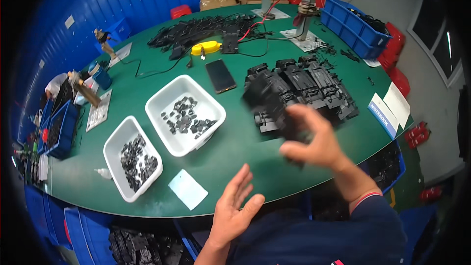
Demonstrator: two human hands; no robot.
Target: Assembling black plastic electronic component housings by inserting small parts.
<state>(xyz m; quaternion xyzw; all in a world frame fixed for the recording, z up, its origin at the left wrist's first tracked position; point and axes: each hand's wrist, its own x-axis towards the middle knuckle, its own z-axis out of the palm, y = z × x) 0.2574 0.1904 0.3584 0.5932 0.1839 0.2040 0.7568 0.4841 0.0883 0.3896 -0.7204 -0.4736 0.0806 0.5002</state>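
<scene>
My right hand (314,140) is raised over the green table (235,157), gripping a black plastic housing part (267,103) that is blurred by motion. Just behind it lies a row of several similar black plastic parts (314,86). My left hand (235,211) is open, palm turned inward with fingers apart, at the table's near edge and holds nothing. Left of my hands stand two white bins: one (189,95) with small black clips in it, the other (115,142) fuller of small black pieces.
A dark phone (220,75) lies behind the bins, near a yellow tool (206,47) and a heap of black parts (201,27). A pale blue sheet (188,188) lies near the front edge. Blue crates (355,27) stand at the right, fixtures at the back.
</scene>
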